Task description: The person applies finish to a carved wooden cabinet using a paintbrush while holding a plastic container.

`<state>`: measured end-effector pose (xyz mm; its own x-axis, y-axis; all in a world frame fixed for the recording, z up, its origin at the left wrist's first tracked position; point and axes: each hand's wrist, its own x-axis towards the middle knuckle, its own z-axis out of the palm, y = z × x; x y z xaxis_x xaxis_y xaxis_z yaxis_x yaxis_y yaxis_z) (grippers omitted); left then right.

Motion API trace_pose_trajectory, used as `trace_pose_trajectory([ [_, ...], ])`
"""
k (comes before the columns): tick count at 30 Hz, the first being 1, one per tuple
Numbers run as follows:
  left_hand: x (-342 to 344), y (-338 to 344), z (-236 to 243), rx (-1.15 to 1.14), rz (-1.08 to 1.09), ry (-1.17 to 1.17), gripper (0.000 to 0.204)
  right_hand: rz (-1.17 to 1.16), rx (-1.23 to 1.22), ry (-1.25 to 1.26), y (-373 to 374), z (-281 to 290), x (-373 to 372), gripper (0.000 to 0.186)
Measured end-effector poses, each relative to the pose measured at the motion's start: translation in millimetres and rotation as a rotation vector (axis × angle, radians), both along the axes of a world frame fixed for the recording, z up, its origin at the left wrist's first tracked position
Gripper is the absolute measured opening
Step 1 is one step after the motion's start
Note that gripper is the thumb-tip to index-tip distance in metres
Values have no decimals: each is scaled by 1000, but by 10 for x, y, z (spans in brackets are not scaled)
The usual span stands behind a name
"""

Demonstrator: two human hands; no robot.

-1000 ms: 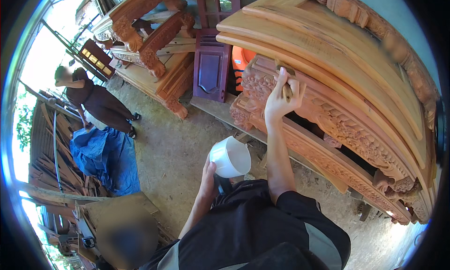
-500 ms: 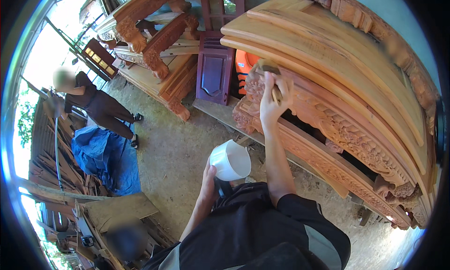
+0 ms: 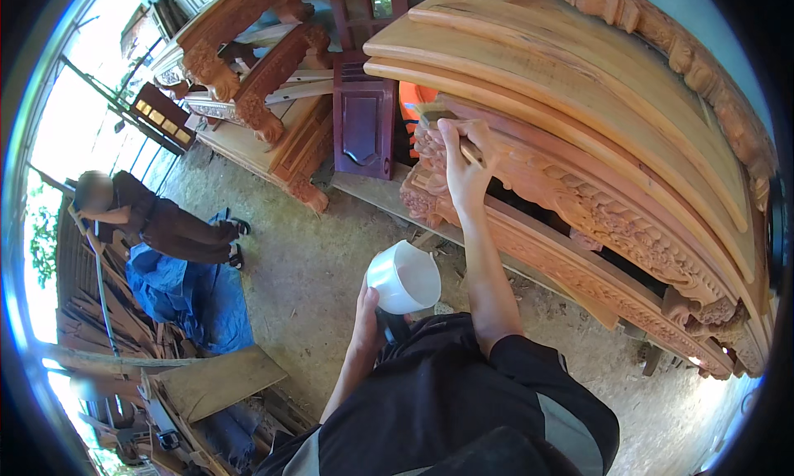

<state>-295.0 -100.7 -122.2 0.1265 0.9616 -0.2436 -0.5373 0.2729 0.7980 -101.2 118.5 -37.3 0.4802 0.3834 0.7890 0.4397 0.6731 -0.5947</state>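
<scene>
My right hand (image 3: 470,157) is closed round the wooden handle of a paintbrush (image 3: 473,153). The brush's bristles reach the carved corner of a reddish wooden furniture piece (image 3: 571,174); whether they touch it is hard to tell. Low in front of my body, my left hand (image 3: 367,320) grips a white plastic container (image 3: 395,279), tilted so that its opening faces right. Its inside looks white, and I cannot make out what it holds. Thick, lighter wooden boards (image 3: 529,58) lie stacked on top of the carved piece.
A dark red panelled door (image 3: 365,129) leans beyond the carved piece, beside an orange item (image 3: 411,104). More carved furniture (image 3: 273,137) stands at the far left. A person in dark clothes (image 3: 165,220) stands left near a blue tarp (image 3: 194,302) and scrap wood (image 3: 107,319).
My right hand has turned, and the brush has shifted a little left and lower against the carved corner. The person at left has bent forward. My left hand still holds the container.
</scene>
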Motion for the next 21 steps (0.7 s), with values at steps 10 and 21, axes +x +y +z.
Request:
trace_pose_trajectory([
  [10,62,59,-83,-38,-37,47,80,15,-126,142,-447,-80,292,12],
  [21,302,233,-61,-74,-219,44,81,-192,-214,110,-970,-194,1165,18],
])
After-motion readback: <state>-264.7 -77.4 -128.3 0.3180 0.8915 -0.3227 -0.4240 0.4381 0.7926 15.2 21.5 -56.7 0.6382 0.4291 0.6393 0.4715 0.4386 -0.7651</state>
